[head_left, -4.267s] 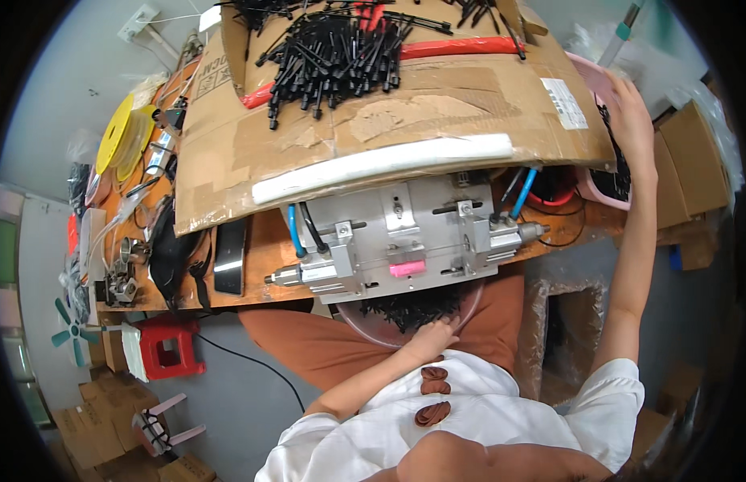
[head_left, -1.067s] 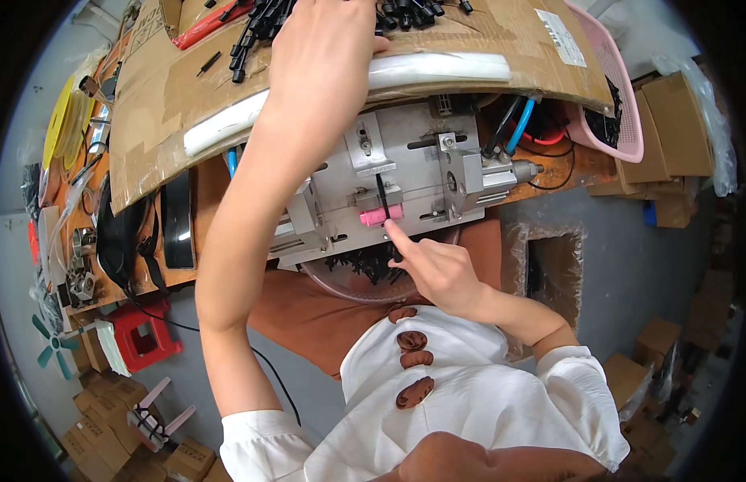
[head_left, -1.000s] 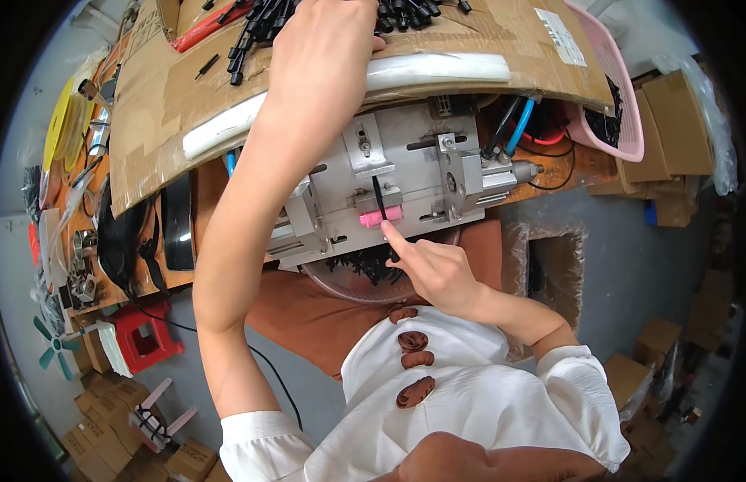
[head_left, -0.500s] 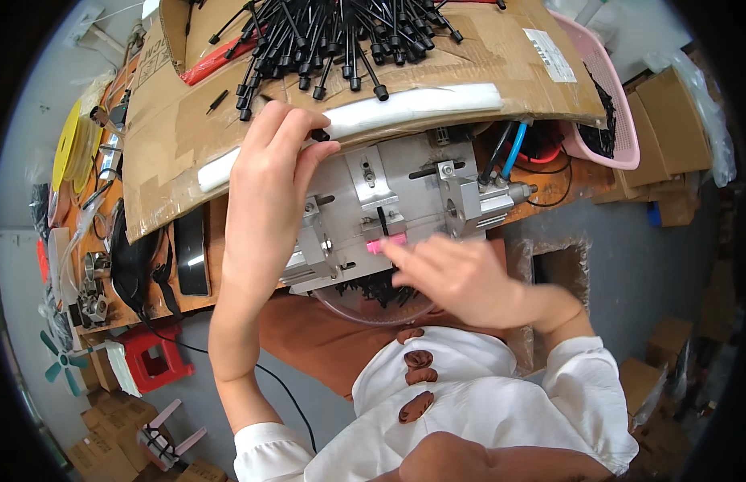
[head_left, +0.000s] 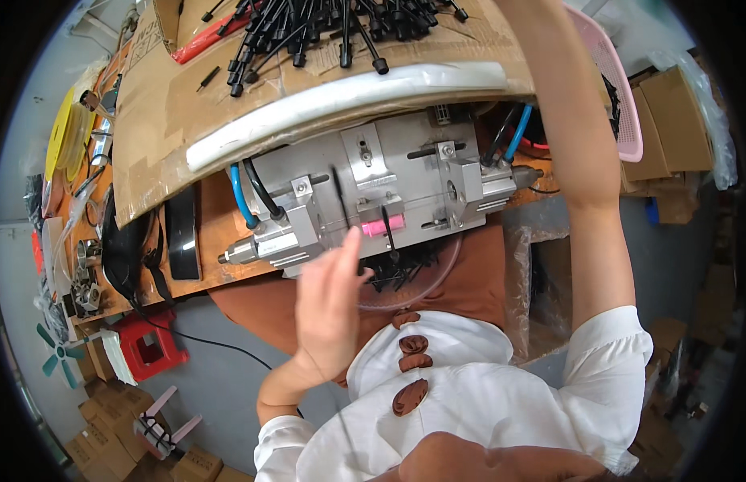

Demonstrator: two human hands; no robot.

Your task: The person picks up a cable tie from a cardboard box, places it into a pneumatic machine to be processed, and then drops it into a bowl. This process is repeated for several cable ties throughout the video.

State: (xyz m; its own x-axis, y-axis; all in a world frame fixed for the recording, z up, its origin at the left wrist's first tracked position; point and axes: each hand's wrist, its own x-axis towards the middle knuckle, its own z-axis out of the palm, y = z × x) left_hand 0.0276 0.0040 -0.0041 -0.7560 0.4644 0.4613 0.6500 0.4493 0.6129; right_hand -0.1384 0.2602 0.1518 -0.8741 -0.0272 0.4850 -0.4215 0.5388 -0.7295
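Observation:
My left hand [head_left: 329, 301], smeared by motion, is just in front of the metal fixture [head_left: 397, 177]. A thin black rod [head_left: 339, 197] rises from its fingertips, so the fingers appear closed on it. In the middle of the fixture lies a pink cylinder [head_left: 383, 226], with another black piece [head_left: 388, 225] standing across it. My right arm [head_left: 578, 136] reaches over the fixture's right end to the upper edge of the picture; the hand itself is out of sight. A heap of black rods with thick black ends [head_left: 333, 32] lies on the cardboard [head_left: 156, 120] beyond.
A white padded strip [head_left: 349, 96] runs along the cardboard's near edge. Below the fixture, a clear bowl [head_left: 449, 269] holds black pieces. Blue and black hoses [head_left: 243, 197] join the fixture's ends. A pink basket [head_left: 622, 80] stands far right; a red stool [head_left: 148, 353] is on the floor at left.
My left hand has come down from the cardboard edge toward me, bringing the thin black rod. My right hand has left the pink cylinder and gone up and right out of view.

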